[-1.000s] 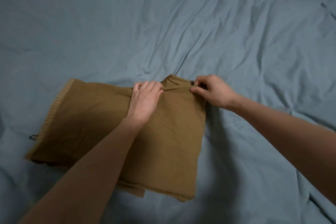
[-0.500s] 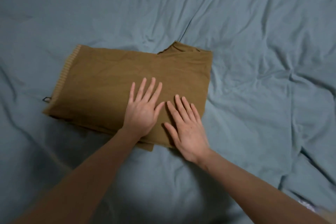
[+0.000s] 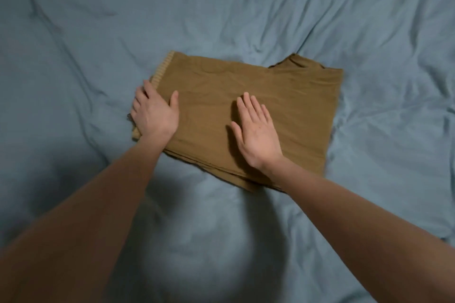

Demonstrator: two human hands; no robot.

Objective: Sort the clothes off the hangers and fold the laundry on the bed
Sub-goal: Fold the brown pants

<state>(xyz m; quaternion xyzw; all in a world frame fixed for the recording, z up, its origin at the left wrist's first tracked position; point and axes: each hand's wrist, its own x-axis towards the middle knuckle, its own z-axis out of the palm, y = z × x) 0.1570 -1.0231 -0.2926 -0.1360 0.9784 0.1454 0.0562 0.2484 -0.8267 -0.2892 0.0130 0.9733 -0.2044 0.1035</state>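
Since half a second ago my left hand (image 3: 155, 110) has slid away from the middle of the brown garment (image 3: 246, 115) to its left end, while my right hand (image 3: 256, 130) has stayed flat on top near the middle. Left hand now: thumb lies on the top face of the cloth, the other fingers (image 3: 138, 101) curl over the ribbed hem (image 3: 161, 70) at the left edge; whether they reach under the stack I cannot tell, the hand hides that. Right hand: fingers straight and close together, palm down, pressing the cloth, holding nothing. Garment lies on the blue bed sheet (image 3: 98, 19) mid-frame, folded into a rough rectangle of several layers, layered edges showing along the near side, neckline (image 3: 290, 61) at the far right corner. A small dark bit pokes out just beside my left hand; too small to name. Judgement: step in hand is the final fold of this one garment, sides already in, one fold across left to do. Next move would call for lifting the hem end and carrying it rightward over toward the neckline, right hand acting as the crease line, then withdrawing before the flap lands. Watch that lower layers do not drag and skew.
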